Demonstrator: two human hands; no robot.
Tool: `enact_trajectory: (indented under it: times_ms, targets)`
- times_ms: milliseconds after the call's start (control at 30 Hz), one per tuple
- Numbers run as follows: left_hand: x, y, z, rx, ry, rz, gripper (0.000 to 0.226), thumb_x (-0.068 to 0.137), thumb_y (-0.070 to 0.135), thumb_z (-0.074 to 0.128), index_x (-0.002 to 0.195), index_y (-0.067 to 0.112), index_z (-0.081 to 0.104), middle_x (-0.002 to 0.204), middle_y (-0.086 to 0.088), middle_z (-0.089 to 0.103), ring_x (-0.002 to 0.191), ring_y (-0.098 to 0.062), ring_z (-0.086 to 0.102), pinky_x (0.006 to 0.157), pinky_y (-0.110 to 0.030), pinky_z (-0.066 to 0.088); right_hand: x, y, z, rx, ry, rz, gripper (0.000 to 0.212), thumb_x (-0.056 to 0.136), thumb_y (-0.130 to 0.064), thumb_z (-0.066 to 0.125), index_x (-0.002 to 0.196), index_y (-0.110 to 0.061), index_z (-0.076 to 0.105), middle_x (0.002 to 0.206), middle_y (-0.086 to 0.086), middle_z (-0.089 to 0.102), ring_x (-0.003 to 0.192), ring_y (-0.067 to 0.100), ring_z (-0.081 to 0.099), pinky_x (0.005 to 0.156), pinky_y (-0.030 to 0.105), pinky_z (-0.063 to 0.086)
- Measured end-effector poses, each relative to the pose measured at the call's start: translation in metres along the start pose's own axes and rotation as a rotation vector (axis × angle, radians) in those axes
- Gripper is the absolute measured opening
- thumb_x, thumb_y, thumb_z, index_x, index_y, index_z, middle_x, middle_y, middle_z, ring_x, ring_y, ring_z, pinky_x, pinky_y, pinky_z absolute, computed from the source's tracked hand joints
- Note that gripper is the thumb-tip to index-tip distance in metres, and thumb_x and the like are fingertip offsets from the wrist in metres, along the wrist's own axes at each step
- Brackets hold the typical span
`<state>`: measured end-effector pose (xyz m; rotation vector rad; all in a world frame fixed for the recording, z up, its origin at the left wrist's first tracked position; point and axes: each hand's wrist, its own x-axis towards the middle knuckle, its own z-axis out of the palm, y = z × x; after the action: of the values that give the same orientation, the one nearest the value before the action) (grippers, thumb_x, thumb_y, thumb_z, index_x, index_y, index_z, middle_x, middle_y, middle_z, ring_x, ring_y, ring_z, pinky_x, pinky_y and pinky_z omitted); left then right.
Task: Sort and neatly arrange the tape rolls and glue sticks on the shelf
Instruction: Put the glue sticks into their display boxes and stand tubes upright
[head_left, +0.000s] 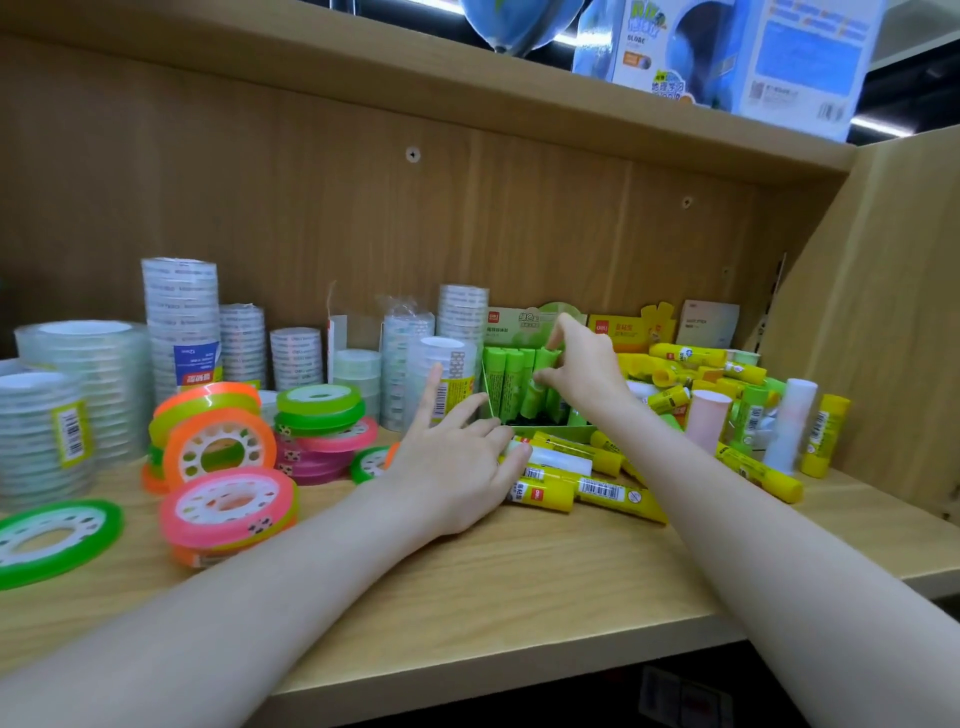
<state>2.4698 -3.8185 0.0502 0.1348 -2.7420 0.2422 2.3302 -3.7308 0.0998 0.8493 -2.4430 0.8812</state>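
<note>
Wooden shelf (519, 561) with a wood back panel carried the stock. Clear tape rolls (182, 317) stood in stacks along the back toward the left edge; coloured tape rolls (228, 501) lay in loose piles in front of them, near the front edge. A green display box (540, 431) of upright green glue sticks (506, 379) stood at mid-shelf against the back. Yellow glue sticks (618, 491) lay scattered in front of and to the right of that box. My right hand (582, 364) reached into the box, its grip pinched on one green stick. My left hand (457, 467) rested on the shelf beside the box, index finger extended, the other fingers curled over a white-capped yellow stick (550, 457). A globe carton (737, 52) sat on the upper shelf.
</note>
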Motion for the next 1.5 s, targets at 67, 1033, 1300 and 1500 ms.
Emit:
enact_trajectory:
  times_ms: [67,1033,1300,1500]
  targets:
    - [0.0,0.001,0.0,-0.001,0.003,0.0,0.057,0.099,0.045,0.007,0.139,0.022,0.039,0.146,0.009,0.038,0.144,-0.009,0.006,0.106,-0.051,-0.028,0.004,-0.003,0.0,-0.032,-0.014,-0.004,0.028,0.079,-0.014,0.072,0.093,-0.013,0.048,0.1,0.016,0.061,0.087,0.029,0.052,0.066,0.028,0.033]
    - [-0.003,0.012,-0.003,0.033,0.143,-0.023,0.1,0.064,0.058,-0.022,0.124,0.032,0.054,0.128,0.016,0.052,0.133,-0.009,0.029,0.106,-0.052,-0.023,-0.024,0.066,-0.141,-0.334,-0.201,-0.128,0.016,0.083,-0.016,0.066,0.099,-0.018,0.07,0.088,0.001,0.066,0.083,0.016,0.062,0.066,0.017,0.04]
    - [-0.005,0.015,-0.001,0.078,0.34,0.099,0.065,0.089,0.048,0.014,0.094,0.019,0.072,0.091,0.003,0.069,0.1,-0.022,0.062,0.111,-0.047,0.001,-0.072,0.096,-0.118,-0.124,-0.565,-0.045,0.031,0.088,-0.011,0.06,0.115,-0.026,0.058,0.099,-0.005,0.062,0.086,0.022,0.063,0.071,0.018,0.047]
    - [-0.005,0.017,-0.01,0.045,0.16,0.041,0.094,0.071,0.058,-0.017,0.116,0.028,0.06,0.117,0.011,0.059,0.122,-0.012,0.043,0.112,-0.041,-0.012,-0.088,0.105,-0.125,-0.103,-0.511,0.041,0.013,0.086,-0.023,0.066,0.098,-0.021,0.067,0.097,0.003,0.066,0.076,0.009,0.056,0.072,0.022,0.043]
